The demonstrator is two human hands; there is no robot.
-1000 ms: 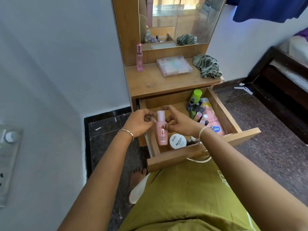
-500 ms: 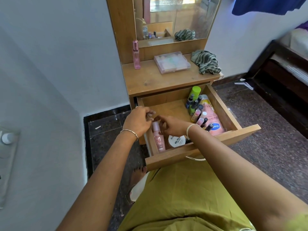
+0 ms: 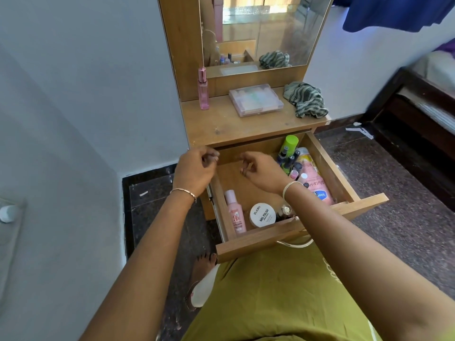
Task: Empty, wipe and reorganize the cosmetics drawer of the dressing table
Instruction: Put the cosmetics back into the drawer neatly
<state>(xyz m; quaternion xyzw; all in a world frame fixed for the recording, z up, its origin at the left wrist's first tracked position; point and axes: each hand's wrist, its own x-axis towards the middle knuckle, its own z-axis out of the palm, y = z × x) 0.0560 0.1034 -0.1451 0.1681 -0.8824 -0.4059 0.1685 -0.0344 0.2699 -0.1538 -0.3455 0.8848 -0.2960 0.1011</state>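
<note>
The wooden drawer [image 3: 290,232] of the dressing table stands pulled out. A pink bottle [image 3: 235,215] lies along its left wall, beside a white nail polish jar [image 3: 262,214]. Along the right wall are a pink lotion bottle [image 3: 316,185], a green-capped bottle [image 3: 290,143] and several small nail polish bottles [image 3: 288,161]. My left hand [image 3: 194,172] hovers over the drawer's back left corner with curled fingers; blur hides whether they pinch anything. My right hand [image 3: 262,172] hovers above the bare drawer floor, its fingers loosely curled with nothing in them.
On the table top [image 3: 236,126] stand a tall pink spray bottle [image 3: 203,91], a clear plastic box [image 3: 256,99] and a striped green cloth [image 3: 306,99]. A mirror [image 3: 261,30] rises behind. A grey wall is on the left and a dark bed frame [image 3: 418,119] on the right.
Both hands have left the pink bottle and risen toward the drawer's back. The bottle now lies against the left wall.
</note>
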